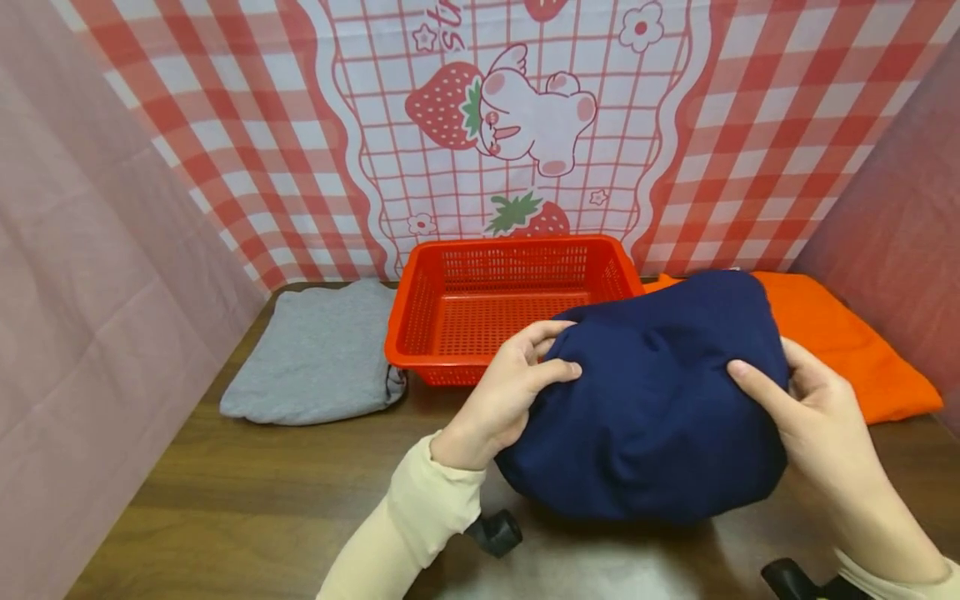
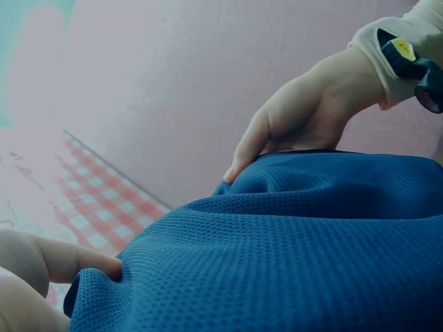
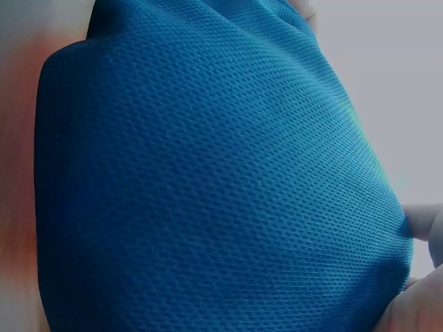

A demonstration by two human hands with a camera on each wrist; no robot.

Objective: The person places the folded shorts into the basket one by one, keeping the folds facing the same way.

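Note:
Both hands hold up a folded navy cloth [image 1: 660, 417], raised above the tabletop in front of the basket. Its mesh-like weave shows closely in the left wrist view, where the cloth [image 2: 277, 270] looks a brighter blue. My left hand [image 1: 506, 392] pinches its left edge, thumb on the near face. On the opposite edge, my right hand [image 1: 817, 412] grips with the thumb on top and the other fingers partly hidden behind the fabric. Sagging folds run across the middle of the cloth, and its lower part bulges toward me.
A red plastic basket [image 1: 401, 325] stands at the back, its visible floor bare. Left of it lies a folded grey cloth [image 1: 315, 354]; an orange cloth [image 1: 847, 342] lies at the right, partly covered by the navy one. A checkered curtain [image 1: 285, 142] hangs behind the wooden table [image 1: 225, 500].

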